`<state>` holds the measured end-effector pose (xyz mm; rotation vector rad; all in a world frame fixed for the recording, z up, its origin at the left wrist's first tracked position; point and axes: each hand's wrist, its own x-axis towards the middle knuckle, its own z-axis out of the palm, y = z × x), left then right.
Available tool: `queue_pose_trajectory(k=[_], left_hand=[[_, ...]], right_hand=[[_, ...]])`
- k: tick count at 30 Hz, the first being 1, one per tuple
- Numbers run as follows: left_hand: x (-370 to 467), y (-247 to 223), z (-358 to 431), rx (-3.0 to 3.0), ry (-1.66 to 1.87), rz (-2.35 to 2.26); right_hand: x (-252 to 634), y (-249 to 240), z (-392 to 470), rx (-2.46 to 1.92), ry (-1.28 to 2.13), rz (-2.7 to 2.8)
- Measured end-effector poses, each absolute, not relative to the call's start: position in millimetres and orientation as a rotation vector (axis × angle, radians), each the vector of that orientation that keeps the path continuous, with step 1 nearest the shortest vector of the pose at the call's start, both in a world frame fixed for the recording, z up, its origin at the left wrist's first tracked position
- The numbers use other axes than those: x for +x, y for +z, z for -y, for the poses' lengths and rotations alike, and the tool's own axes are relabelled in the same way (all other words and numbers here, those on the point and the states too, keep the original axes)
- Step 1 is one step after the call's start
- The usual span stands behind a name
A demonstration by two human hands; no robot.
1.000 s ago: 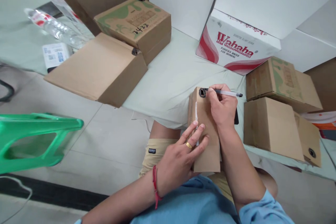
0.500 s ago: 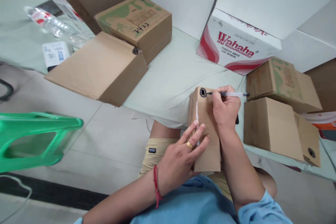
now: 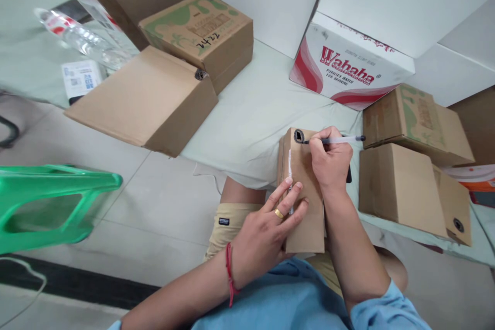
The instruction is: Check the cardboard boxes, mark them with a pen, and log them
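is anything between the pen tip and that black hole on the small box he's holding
Nothing visible. The right hand holds the clear-barrelled pen with its tip right at the black round hole in the small brown cardboard box. The left hand steadies the box lower down, clear of the hole.

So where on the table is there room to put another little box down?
The biggest bare patch of table lies between the big plain box, the Wahaha carton and the small box under the hands. The right side is crowded: two brown boxes sit close together.
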<state>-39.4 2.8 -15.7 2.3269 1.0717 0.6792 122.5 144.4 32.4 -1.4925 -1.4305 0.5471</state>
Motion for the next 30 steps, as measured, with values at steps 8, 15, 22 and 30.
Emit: queue_pose_trajectory(k=[8,15,22,30], left_hand=[[-39,-15,-2,2.334,0.664,-1.095],[-39,-14,-1,2.355,0.698,-1.116],[-45,-14,-3,2.385,0.675,-1.124],[-89,-5,-24,2.536,0.598,-1.026]], right_hand=[[123,30,-144,-1.439,0.689,1.437],[124,28,-144,-1.444,0.591,1.437],[167,6,-140,-1.405,0.35,1.216],[243,-15,-107,-1.708,0.073,2.317]])
